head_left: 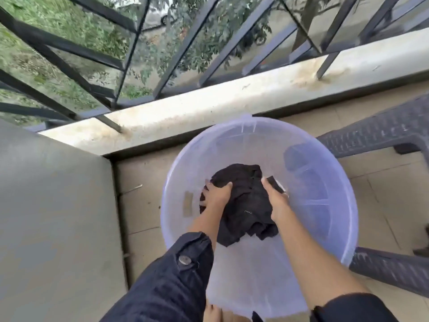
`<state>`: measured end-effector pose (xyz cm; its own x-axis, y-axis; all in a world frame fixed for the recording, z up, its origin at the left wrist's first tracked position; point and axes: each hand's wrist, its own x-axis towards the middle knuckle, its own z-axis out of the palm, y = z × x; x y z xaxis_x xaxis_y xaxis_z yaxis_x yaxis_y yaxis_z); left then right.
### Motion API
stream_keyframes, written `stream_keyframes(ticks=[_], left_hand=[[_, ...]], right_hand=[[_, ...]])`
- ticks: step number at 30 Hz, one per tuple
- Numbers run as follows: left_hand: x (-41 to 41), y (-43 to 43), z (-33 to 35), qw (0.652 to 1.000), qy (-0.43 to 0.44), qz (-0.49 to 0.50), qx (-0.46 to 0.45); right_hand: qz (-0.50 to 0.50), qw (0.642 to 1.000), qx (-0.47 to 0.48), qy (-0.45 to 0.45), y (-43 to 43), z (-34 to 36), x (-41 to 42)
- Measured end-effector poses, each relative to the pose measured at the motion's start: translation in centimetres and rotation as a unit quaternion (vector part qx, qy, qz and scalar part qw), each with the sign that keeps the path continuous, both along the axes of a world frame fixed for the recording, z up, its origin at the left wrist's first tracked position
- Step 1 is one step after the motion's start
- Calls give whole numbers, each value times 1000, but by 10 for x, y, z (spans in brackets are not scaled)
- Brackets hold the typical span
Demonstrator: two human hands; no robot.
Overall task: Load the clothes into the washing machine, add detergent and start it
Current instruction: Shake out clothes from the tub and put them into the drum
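clothes (243, 201): dark bundle at the bottom of the see-through basin (329, 173) | my left hand (217, 194): fingers curled into its left side | my right hand (276, 198): gripping its right edge | basin: dark chair (371, 133) just beside on the right, ledge (232, 101) beyond

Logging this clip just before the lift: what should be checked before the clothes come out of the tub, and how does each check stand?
1. Left hand grips the dark clothes: ok.
2. Right hand pinches their far edge: ok.
3. Whole bundle gathered: cannot tell; the near fold lies loose on the floor of the tub.
4. Way up out of the tub unobstructed: ok.
5. Washing machine open and within reach: cannot tell; none identifiable in view.
6. Detergent to hand: cannot tell; none in view.
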<state>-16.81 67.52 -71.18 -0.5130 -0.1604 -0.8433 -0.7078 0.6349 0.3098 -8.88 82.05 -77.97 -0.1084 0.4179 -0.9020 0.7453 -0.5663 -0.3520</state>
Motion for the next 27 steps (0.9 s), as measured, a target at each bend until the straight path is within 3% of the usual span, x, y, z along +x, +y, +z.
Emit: stream_keyframes(ticks=[5, 8, 11, 18, 27], left_hand=[[21, -3, -33, 985, -69, 125, 95], [25, 2, -27, 988, -53, 76, 125], [23, 5, 1, 995, -16, 27, 96], [19, 2, 118, 993, 47, 38, 97], [17, 8, 327, 986, 96, 25, 133]], right_hand=[[71, 996, -55, 6, -27, 26, -5], [99, 993, -53, 35, -36, 46, -11], [111, 991, -63, 46, -40, 71, -13], [91, 992, -28, 83, -43, 188, -15], [80, 990, 12, 115, -36, 379, -17]])
